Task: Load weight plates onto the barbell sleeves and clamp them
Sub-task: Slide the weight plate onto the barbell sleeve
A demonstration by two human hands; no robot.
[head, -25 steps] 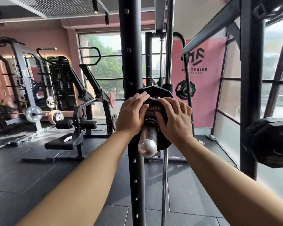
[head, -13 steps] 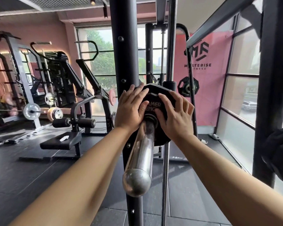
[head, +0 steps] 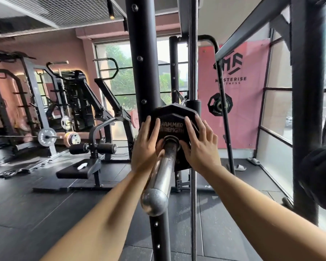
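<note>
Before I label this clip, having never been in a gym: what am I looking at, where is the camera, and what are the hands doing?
The camera sits on the person's head, looking forward and down along both bare forearms. The shiny steel rod pointing toward you is a barbell sleeve, the end of a lifting bar. A black Hammer Strength weight plate is threaded onto it. The left hand and right hand press flat on the plate's face, fingers straight, one each side of the sleeve; neither grips anything. No clamp shows on the sleeve. Behind them stands a black rack upright, on a dark gym floor.
</note>
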